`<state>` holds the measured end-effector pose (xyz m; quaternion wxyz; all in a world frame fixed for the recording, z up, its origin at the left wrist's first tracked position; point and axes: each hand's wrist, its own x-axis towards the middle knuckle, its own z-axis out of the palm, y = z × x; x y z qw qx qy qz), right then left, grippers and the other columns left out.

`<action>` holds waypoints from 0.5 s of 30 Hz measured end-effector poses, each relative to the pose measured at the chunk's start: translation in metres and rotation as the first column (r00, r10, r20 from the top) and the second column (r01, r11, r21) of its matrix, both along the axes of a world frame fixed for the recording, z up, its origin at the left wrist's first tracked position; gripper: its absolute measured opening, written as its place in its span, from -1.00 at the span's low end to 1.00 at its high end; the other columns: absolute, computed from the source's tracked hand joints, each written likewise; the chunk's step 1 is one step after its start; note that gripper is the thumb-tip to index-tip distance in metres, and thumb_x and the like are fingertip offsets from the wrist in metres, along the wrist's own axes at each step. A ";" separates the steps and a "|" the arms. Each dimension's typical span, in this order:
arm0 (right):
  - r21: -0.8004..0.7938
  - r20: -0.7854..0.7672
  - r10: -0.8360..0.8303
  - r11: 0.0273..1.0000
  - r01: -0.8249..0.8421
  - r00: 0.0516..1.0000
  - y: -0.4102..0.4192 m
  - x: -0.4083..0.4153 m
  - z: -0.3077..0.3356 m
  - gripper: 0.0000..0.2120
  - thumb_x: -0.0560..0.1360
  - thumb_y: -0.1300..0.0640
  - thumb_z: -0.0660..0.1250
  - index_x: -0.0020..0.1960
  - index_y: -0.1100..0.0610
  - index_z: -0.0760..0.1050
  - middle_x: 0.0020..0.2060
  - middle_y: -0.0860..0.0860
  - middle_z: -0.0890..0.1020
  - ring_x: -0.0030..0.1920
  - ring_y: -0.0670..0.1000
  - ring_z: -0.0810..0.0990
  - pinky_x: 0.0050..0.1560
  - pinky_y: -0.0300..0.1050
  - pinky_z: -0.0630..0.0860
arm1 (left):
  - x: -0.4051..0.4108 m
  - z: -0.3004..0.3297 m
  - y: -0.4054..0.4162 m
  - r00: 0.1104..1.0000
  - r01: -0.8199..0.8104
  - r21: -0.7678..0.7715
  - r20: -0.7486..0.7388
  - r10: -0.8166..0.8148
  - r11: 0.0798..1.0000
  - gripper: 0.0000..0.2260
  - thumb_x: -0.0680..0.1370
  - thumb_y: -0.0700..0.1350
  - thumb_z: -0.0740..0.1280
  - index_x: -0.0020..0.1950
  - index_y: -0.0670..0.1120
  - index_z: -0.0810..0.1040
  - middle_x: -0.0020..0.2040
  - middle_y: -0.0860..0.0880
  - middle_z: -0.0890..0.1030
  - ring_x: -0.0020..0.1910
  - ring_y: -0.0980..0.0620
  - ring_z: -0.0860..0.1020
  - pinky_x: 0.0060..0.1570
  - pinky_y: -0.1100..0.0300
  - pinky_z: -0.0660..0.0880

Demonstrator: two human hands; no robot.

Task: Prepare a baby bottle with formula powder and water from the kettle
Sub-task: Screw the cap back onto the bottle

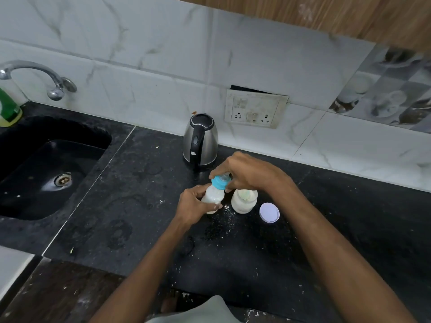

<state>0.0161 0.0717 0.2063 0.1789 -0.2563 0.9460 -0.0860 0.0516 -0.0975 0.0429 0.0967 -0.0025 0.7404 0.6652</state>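
A small baby bottle point(212, 195) holding white liquid stands tilted on the black counter point(140, 206). My left hand point(194, 206) grips its body from the left. My right hand point(247, 172) is closed over the blue collar point(218, 182) and clear teat at its top. Just right of the bottle sits an open jar of formula powder point(243, 201), with its white lid point(269, 212) lying flat further right. A steel kettle point(200, 139) with a black handle stands behind, against the wall.
A black sink point(46, 173) with a chrome tap point(35, 75) lies to the left, and a green soap bottle point(8, 108) stands at its far corner. Spilled powder point(224, 220) speckles the counter in front of the bottle. A socket plate point(255, 110) is on the wall.
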 end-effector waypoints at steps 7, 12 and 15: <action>0.046 0.037 0.035 0.998 -0.037 0.999 -0.006 0.004 -0.002 -0.54 0.36 0.24 0.53 0.16 -0.17 0.67 -0.04 -0.04 0.67 -0.07 0.08 0.59 -0.08 0.03 0.62 | 0.001 0.003 0.007 0.999 -0.030 0.052 -0.035 0.032 0.998 -0.49 0.16 -0.04 0.71 0.09 0.00 0.75 0.03 -0.06 0.76 0.08 -0.14 0.72 0.17 -0.16 0.64; 0.050 0.024 0.016 0.999 -0.017 1.000 -0.009 0.004 -0.006 -0.59 0.38 0.18 0.54 0.17 -0.17 0.67 -0.03 -0.03 0.65 -0.07 0.10 0.62 -0.08 0.13 0.66 | 0.000 0.005 0.008 0.999 -0.038 0.039 -0.035 0.040 0.999 -0.57 0.23 -0.21 0.71 0.06 -0.08 0.74 -0.01 -0.06 0.77 0.04 -0.13 0.73 0.10 -0.05 0.66; 0.090 -0.014 -0.005 0.996 0.006 1.000 -0.010 0.003 -0.007 -0.61 0.37 0.04 0.57 0.19 -0.12 0.65 -0.09 -0.04 0.57 -0.06 0.09 0.56 -0.13 0.05 0.61 | -0.001 0.008 0.010 0.998 -0.018 0.028 -0.061 0.019 0.999 -0.55 0.26 -0.26 0.70 0.12 -0.08 0.75 -0.07 0.04 0.74 -0.05 0.08 0.70 -0.02 0.18 0.60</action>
